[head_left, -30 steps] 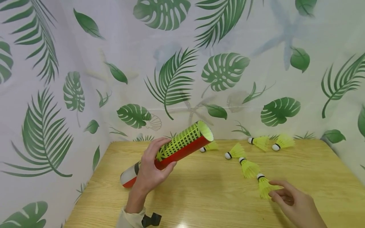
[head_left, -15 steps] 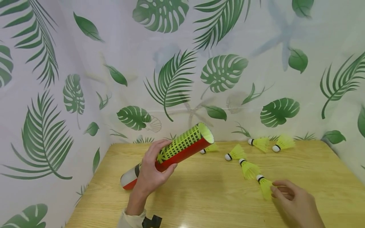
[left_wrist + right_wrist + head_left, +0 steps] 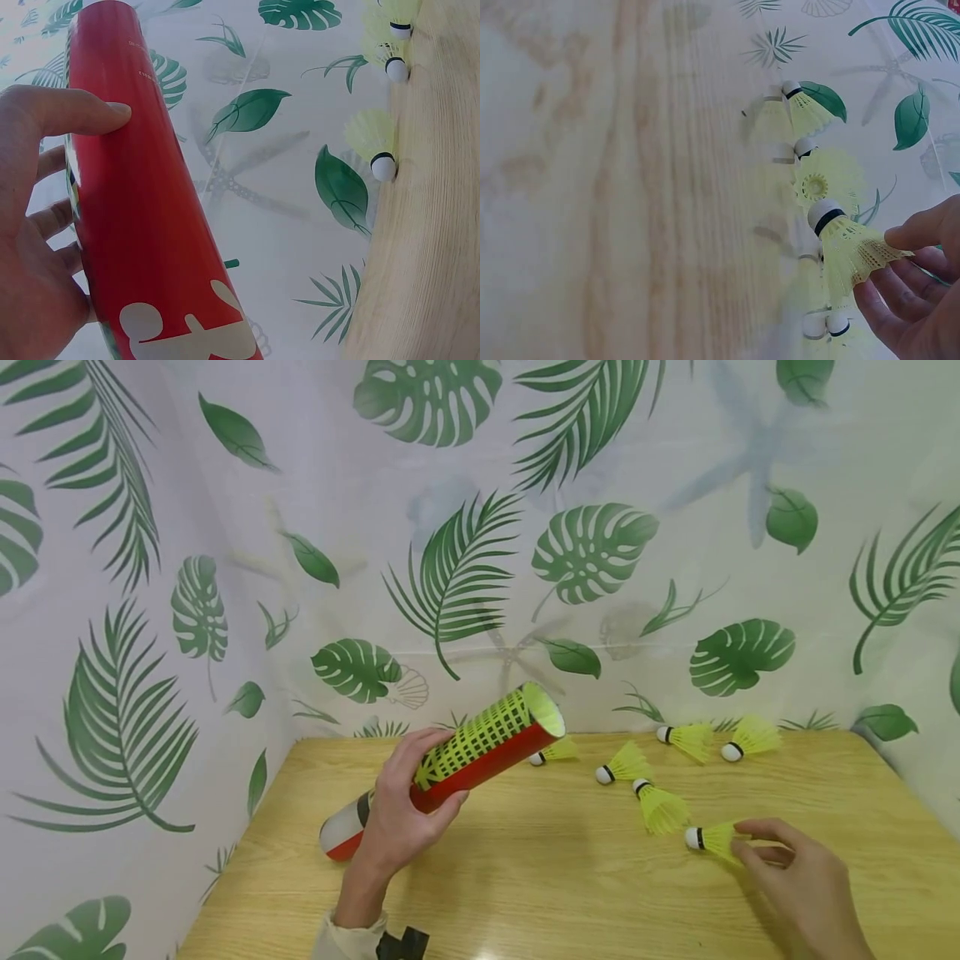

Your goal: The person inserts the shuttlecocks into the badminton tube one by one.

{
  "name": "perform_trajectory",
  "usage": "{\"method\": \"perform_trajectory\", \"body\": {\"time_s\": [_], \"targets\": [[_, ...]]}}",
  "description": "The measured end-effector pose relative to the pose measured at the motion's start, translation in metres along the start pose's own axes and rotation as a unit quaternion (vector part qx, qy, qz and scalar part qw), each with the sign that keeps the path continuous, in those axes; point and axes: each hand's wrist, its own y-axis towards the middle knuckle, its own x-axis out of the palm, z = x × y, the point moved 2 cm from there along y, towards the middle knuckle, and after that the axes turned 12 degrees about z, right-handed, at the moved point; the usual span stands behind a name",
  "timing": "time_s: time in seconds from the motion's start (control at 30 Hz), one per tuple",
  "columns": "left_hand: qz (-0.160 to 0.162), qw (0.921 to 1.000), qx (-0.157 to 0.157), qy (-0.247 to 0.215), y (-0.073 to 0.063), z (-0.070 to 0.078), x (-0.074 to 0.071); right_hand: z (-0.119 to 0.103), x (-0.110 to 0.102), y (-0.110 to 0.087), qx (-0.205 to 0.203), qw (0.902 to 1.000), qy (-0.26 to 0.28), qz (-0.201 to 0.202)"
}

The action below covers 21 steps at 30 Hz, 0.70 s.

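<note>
My left hand (image 3: 408, 806) grips a shuttlecock tube (image 3: 480, 752), red with a yellow-green and black checked side, tilted with its open end up toward the right. In the left wrist view the thumb lies along the tube's red side (image 3: 142, 187). At the front right, my right hand (image 3: 798, 868) pinches a yellow shuttlecock (image 3: 716, 839) by its skirt, its white cork pointing left. The right wrist view has that shuttlecock (image 3: 851, 251) between thumb and fingers. Just behind it on the table lies another shuttlecock (image 3: 662, 806).
More yellow shuttlecocks lie toward the back: one (image 3: 624, 764) in the middle, one (image 3: 555, 750) partly behind the tube, and two, a left one (image 3: 686, 739) and a right one (image 3: 750, 742), by the leaf-printed cloth (image 3: 480, 568). The wooden table (image 3: 540, 885) ends at that cloth.
My right hand has closed on the front shuttlecock's skirt and swung it so its cork now points left, away from the neighbouring one. The left hand and tube have stayed nearly still.
</note>
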Motion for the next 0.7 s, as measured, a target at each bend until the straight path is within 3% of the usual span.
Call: {"method": "perform_trajectory", "body": {"time_s": [0.33, 0.7], "targets": [[-0.007, 0.9999, -0.006, 0.006, 0.000, 0.001, 0.002, -0.009, -0.009, 0.004, -0.070, 0.9946, 0.032, 0.069], [-0.007, 0.9999, -0.002, 0.008, 0.000, -0.001, 0.001, -0.033, -0.022, 0.012, -0.102, 0.9864, 0.075, 0.105]]}}
